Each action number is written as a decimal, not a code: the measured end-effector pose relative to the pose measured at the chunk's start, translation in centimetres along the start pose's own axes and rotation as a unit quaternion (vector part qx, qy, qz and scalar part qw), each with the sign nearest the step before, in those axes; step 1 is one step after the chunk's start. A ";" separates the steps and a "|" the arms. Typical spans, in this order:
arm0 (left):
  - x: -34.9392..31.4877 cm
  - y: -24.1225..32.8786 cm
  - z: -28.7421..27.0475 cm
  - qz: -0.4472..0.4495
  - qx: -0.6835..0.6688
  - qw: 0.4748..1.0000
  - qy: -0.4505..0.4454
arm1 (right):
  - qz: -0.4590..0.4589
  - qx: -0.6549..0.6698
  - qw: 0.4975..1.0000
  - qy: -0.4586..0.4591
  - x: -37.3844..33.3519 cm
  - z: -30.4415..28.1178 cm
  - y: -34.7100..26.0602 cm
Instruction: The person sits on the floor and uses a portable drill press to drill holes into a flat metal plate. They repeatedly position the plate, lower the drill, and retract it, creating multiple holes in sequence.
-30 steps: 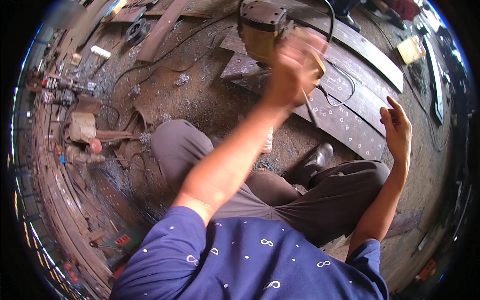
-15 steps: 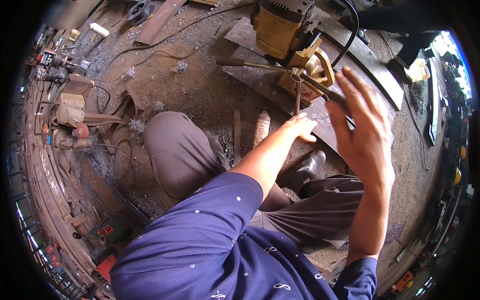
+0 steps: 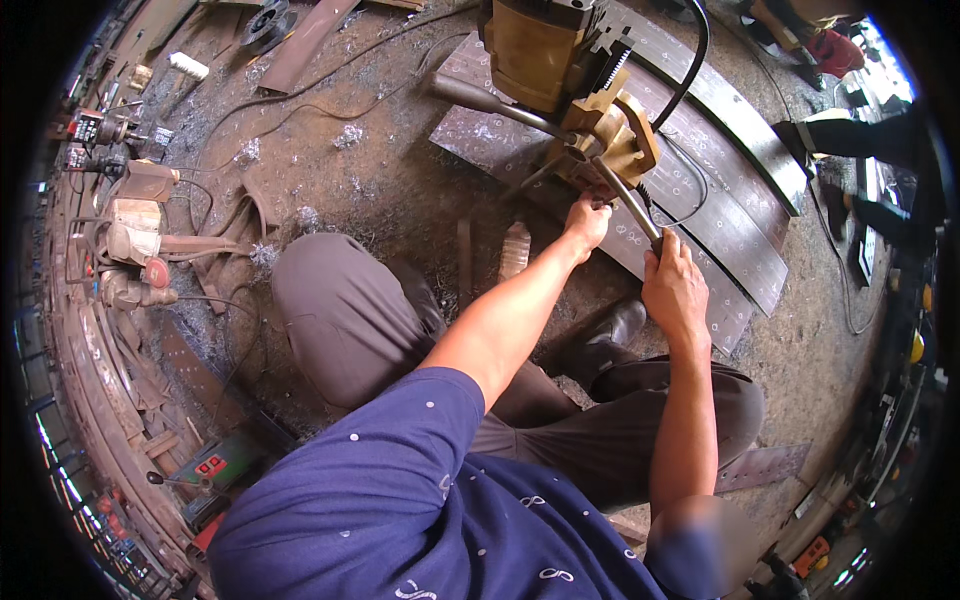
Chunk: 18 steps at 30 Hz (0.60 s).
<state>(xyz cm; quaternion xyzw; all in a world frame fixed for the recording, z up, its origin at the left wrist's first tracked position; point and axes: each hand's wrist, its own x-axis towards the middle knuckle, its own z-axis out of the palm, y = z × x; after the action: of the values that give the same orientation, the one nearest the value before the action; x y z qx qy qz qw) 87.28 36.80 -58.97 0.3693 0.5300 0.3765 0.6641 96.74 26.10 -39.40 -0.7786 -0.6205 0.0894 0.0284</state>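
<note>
Standing on the marked steel plates (image 3: pixel 745 215), the yellow drilling machine (image 3: pixel 535 60) was located at the upper centre of the view. The right hand (image 3: pixel 678 295) was closed around the end of its right-hand lever (image 3: pixel 628 203). The left hand (image 3: pixel 588 224) was positioned at the machine's lower front; whether it gripped anything could not be determined. A ribbed bottle (image 3: pixel 515 252) was located on the floor (image 3: pixel 400 190) near the left hand. Metal shavings (image 3: pixel 348 136) lay farther left.

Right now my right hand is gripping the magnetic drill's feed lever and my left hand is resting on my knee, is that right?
Not quite: the head view shows your left hand at the lower front of the magnetic drill. Your right hand does grip the feed lever.
</note>
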 end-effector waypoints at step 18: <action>-0.7 2.1 4.0 -0.120 -0.162 0.978 -0.049 | 0.022 0.013 0.999 -0.020 0.1 0.4 0.2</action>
<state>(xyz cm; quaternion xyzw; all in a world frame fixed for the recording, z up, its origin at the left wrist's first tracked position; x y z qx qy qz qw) 90.89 36.79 -56.11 0.2089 0.4693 0.3565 0.7804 96.93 26.09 -39.79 -0.7894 -0.6028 0.1131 0.0242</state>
